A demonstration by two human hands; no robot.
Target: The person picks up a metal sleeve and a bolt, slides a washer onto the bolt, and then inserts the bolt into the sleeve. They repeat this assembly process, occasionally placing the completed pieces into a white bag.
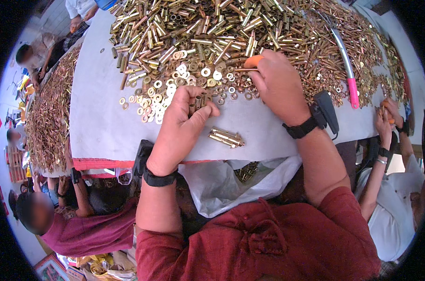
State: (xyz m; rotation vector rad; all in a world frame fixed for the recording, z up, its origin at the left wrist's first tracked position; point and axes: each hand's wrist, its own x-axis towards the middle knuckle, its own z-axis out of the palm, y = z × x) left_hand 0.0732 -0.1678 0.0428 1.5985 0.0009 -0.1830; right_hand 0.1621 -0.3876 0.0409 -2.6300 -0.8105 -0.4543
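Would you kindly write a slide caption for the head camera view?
Left hand holding metal tubes, right hand at a heap of metal parts, bolts lying on the grey table.

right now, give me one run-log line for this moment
left hand: holds metal sleeves | right hand: holds thin rod | table: bolts lying near edge

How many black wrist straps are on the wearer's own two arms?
2: one wide black left-wrist strap, below the left hand; one wide black right-wrist strap, below the right hand. Any under the dark red sleeves would be hidden.
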